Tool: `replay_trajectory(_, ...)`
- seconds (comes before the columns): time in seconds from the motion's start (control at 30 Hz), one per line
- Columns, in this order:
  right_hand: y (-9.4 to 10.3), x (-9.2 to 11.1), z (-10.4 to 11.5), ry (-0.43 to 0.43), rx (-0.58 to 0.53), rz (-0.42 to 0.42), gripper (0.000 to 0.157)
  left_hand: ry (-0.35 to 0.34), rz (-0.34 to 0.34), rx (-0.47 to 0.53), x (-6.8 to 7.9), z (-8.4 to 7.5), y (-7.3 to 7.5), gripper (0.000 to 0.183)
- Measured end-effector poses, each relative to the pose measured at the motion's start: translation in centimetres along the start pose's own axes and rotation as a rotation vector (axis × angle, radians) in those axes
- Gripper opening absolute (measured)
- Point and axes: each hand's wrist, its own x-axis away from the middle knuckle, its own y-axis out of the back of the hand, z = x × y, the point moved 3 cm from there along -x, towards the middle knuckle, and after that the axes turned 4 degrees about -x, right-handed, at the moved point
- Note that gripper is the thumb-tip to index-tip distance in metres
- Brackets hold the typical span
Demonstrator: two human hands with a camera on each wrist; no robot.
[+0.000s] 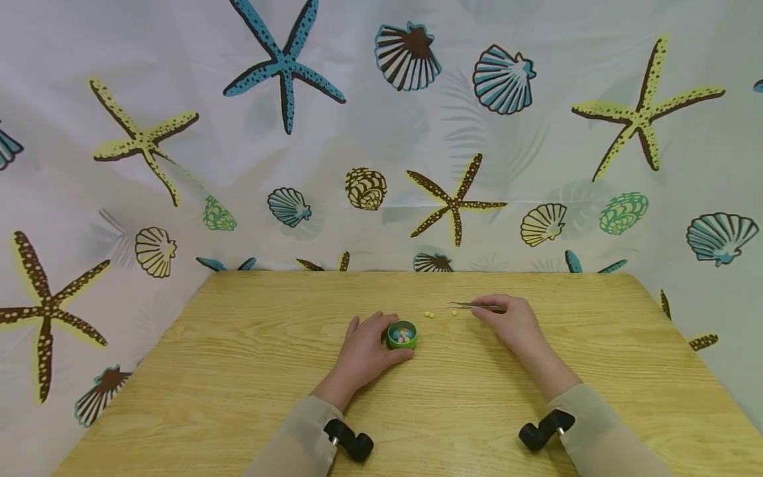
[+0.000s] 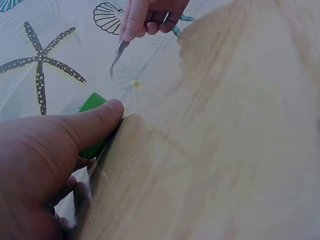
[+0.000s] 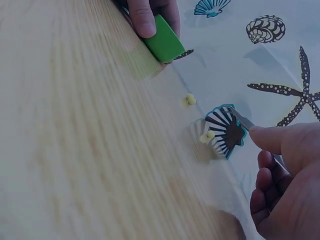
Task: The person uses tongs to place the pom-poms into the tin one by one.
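Observation:
My left hand holds a small round green cup on the table, thumb on the near side and fingers around the far side. Inside the cup lie several pink, blue and pale beads. To the right, my right hand pinches thin metal tweezers between thumb and fingers, their tips pointing left and standing apart. Just below the tips sits one yellow bead. Two more yellow beads lie close together between it and the cup. In the right wrist view, the tweezers are partly hidden by the thumb.
The light wooden table ends at the back and sides against a white cloth printed with starfish and shells. Black mounts are strapped to both sleeves near the table's front.

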Motion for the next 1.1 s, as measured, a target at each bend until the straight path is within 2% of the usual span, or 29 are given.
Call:
replay_trajectory(0.3, 0.4, -0.4, -0.9, -0.038, -0.004, -0.007, 0.030, -0.005, 0.000, -0.003, -0.1, 0.0, 0.1, 0.075)
replay_trajectory(1.1, 0.6, -0.4, -1.3, -0.016, 0.046, 0.000, 0.026, 0.000, 0.002, 0.001, 0.1, -0.1, 0.0, 0.074)
